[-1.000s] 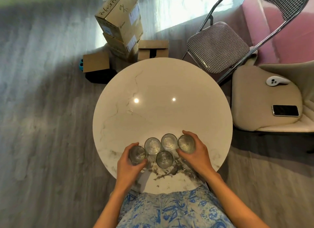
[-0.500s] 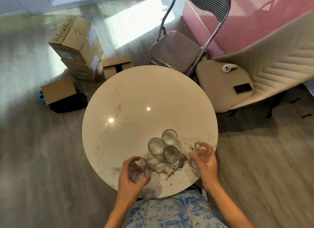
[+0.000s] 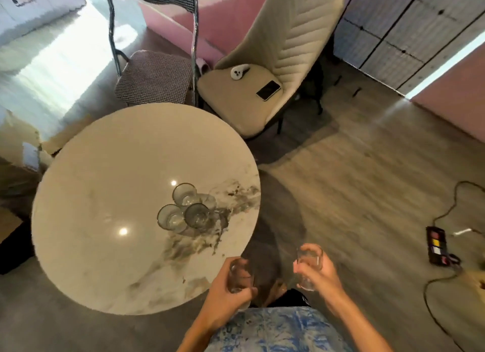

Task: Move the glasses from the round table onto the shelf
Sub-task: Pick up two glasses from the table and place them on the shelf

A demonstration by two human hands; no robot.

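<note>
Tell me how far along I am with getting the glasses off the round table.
No glass shows on a shelf yet. In hand: the left hand grips one glass and the right hand grips another glass, both off the round table. Left: three glasses clustered on the table.

**Grey wood floor, pink walls**

We see a grey wood-plank floor (image 3: pixel 367 168) sunlit at upper left, a black-and-white houndstooth folding chair (image 3: pixel 154 81) beside a cream padded chair (image 3: pixel 283 50), pink walls (image 3: pixel 451 110) and a black cable (image 3: pixel 446 212).
</note>
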